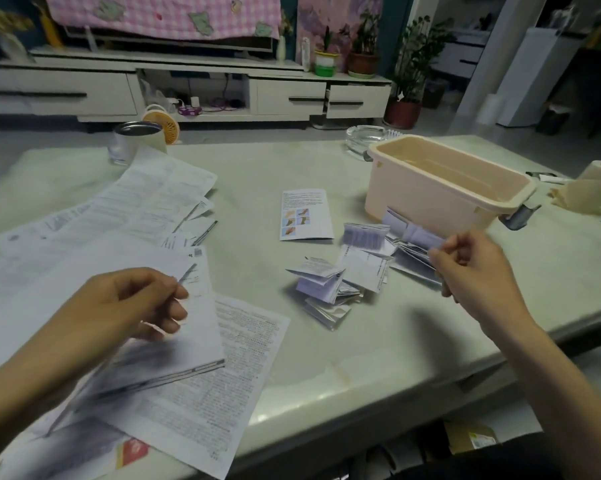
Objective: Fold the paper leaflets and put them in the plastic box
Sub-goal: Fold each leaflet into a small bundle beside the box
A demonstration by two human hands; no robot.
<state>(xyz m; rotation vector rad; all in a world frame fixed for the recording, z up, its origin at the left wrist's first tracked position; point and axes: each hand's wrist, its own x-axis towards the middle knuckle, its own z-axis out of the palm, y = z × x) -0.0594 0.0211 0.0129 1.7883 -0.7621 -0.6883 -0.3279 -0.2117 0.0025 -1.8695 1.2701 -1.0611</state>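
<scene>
Bare bench [378, 341] before plastic box [441, 188]; right hand [472, 268] pinches folded leaflet [416, 237], left hand [132, 303] pinches open sheet [188, 341]

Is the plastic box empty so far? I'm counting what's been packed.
Empty as far as visible: the plastic box shows only bare inside walls, and the folded leaflets lie outside on the table.
</scene>
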